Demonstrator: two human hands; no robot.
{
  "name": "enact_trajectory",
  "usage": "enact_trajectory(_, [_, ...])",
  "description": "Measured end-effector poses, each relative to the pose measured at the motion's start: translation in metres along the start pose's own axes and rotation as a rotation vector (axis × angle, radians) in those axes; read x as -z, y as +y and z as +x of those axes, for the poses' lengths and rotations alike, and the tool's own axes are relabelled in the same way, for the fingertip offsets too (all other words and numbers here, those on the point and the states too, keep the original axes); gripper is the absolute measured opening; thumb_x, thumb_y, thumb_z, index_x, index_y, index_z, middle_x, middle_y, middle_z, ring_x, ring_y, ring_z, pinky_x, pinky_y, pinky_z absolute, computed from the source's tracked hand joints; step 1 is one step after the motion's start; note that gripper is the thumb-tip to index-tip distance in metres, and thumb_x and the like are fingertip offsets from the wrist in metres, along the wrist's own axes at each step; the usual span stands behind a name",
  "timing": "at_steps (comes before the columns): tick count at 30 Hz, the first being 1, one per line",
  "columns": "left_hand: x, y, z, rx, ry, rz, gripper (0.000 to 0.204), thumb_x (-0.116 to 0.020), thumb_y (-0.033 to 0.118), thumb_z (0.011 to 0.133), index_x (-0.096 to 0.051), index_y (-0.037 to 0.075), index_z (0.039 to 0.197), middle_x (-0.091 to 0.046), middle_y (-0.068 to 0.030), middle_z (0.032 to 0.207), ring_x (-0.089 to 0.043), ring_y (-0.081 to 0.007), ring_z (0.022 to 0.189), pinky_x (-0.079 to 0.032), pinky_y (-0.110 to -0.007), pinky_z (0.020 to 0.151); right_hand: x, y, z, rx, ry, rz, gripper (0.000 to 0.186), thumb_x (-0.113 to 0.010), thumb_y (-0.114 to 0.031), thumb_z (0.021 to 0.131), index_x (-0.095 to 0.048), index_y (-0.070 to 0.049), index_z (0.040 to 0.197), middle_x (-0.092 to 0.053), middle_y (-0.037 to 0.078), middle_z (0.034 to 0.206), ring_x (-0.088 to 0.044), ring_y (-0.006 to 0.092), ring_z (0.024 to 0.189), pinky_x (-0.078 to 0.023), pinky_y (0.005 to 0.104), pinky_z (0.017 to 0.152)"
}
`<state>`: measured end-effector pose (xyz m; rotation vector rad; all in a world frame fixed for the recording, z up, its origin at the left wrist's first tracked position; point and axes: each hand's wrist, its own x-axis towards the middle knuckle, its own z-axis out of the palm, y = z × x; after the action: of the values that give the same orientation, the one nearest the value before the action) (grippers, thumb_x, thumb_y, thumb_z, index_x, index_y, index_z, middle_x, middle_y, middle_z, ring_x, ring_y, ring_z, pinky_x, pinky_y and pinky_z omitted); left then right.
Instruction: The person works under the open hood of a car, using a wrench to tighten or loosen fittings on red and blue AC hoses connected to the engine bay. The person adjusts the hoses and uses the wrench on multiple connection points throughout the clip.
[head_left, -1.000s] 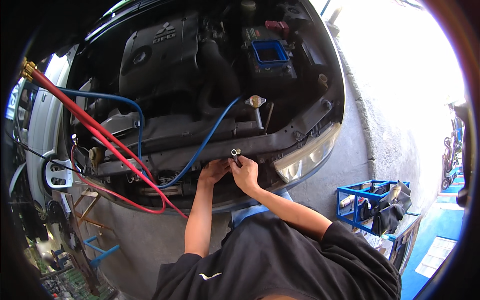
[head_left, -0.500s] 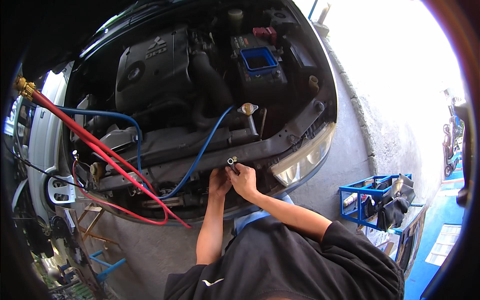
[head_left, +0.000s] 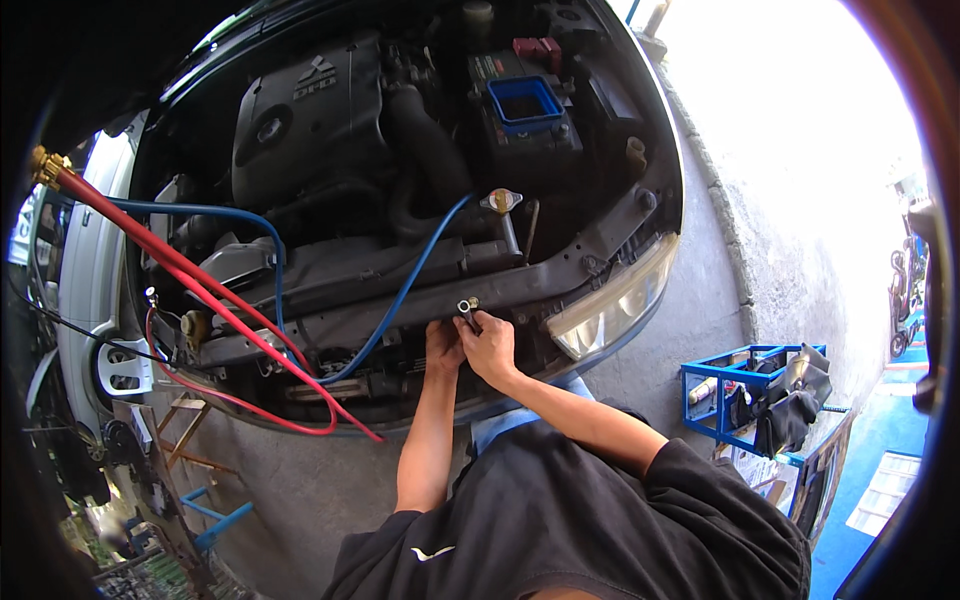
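Both my hands are together at the front crossmember [head_left: 410, 312] of a car with its engine bay exposed. My right hand [head_left: 491, 345] is closed round a small metal wrench; the wrench's ring end [head_left: 464, 307] sticks up past my fingertips. A small brass-coloured piece [head_left: 474, 302] shows right beside that ring, and I cannot tell whether they touch. Close against it, on the left, my left hand [head_left: 444, 345] reaches below the crossmember. Its fingers are mostly hidden, so what they hold, if anything, does not show.
Red hoses [head_left: 180, 262] and a blue hose [head_left: 405, 290] hang across the car's front, left of my hands. A blue tray [head_left: 525, 103] sits on the battery. The headlight [head_left: 612, 300] lies to the right. On the floor stands a blue metal frame cart [head_left: 733, 375] holding dark items.
The view has shifted slightly, so the car sits a little higher and further right. My hands stay together at the same spot, the wrench still in my right hand.
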<state>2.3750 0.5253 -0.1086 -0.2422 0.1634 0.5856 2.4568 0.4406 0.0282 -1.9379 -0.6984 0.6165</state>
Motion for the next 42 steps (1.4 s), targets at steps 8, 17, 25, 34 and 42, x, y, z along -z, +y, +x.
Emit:
enact_trajectory(8, [0.003,0.006,-0.002,-0.019,0.036,0.119,0.043,-0.070,0.023,0.097,-0.063,-0.005,0.130,-0.071,-0.0217,0.126,-0.072,-0.0330,0.111,-0.062,-0.043,0.098,-0.003,0.007,0.001,0.015,-0.002,-0.124,0.035,-0.075,-0.029,0.095,-0.066,0.001,0.080,-0.067,0.025,0.073,-0.066,0.0483,0.073,-0.050,0.0534,0.066])
enact_trajectory(17, [-0.011,0.013,-0.005,0.031,0.065,0.130,0.041,-0.070,0.022,0.098,-0.062,-0.005,0.129,-0.071,-0.0206,0.122,-0.073,-0.0308,0.101,-0.065,-0.035,0.084,-0.005,0.027,0.004,0.160,0.023,-0.132,0.040,-0.072,-0.036,0.098,-0.064,-0.001,0.080,-0.069,0.023,0.077,-0.068,0.0467,0.076,-0.052,0.0541,0.068])
enact_trajectory(25, [-0.012,0.016,-0.001,0.014,0.140,0.124,0.043,-0.076,0.018,0.094,-0.062,-0.004,0.128,-0.072,-0.0183,0.121,-0.073,-0.0299,0.103,-0.065,-0.036,0.085,-0.003,0.030,0.005,0.125,0.003,-0.256,0.044,-0.070,-0.041,0.098,-0.063,-0.003,0.078,-0.070,0.025,0.078,-0.069,0.0463,0.077,-0.053,0.0552,0.068])
enact_trajectory(34, [-0.012,0.017,-0.005,0.075,0.088,0.160,0.045,-0.083,0.016,0.087,-0.065,-0.001,0.124,-0.074,-0.0147,0.121,-0.073,-0.0271,0.106,-0.064,-0.037,0.091,-0.008,0.031,0.003,0.146,0.037,-0.311,0.047,-0.071,-0.044,0.098,-0.066,-0.003,0.077,-0.069,0.024,0.075,-0.069,0.0469,0.074,-0.054,0.0551,0.067])
enact_trajectory(42, [-0.010,0.015,-0.004,0.040,0.096,0.122,0.043,-0.082,0.012,0.088,-0.065,-0.002,0.125,-0.073,-0.0153,0.121,-0.073,-0.0278,0.105,-0.065,-0.036,0.087,-0.005,0.036,0.007,0.088,-0.032,-0.248,0.050,-0.071,-0.046,0.097,-0.067,-0.001,0.076,-0.069,0.026,0.076,-0.068,0.0486,0.077,-0.053,0.0564,0.069])
